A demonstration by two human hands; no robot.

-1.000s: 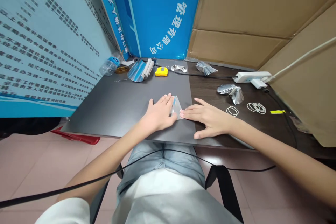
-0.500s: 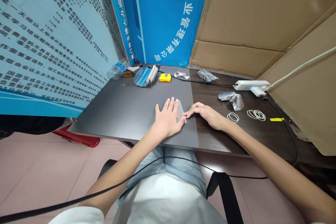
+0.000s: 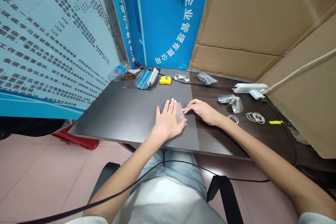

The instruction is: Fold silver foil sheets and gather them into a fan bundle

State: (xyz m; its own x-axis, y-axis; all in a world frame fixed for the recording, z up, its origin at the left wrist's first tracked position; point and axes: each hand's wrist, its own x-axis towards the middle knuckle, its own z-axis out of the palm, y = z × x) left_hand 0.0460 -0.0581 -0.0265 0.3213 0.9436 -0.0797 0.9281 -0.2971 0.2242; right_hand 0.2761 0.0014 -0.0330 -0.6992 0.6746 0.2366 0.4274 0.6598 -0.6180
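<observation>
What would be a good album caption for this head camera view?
Two bare hands, left and right, press a small sheet on a desk, near a yellow tape measure.

So a clear plastic bottle with a blue label (image 3: 121, 69) is hanging out beside the pale blue printed panel (image 3: 52, 42), and a chunky yellow tape measure (image 3: 165, 80) is sitting further right. A white power strip (image 3: 245, 88) is lying near the brown cardboard (image 3: 241, 14), while some red plastic thing (image 3: 81, 140) is resting on the pink tiled floor (image 3: 39, 171).
</observation>
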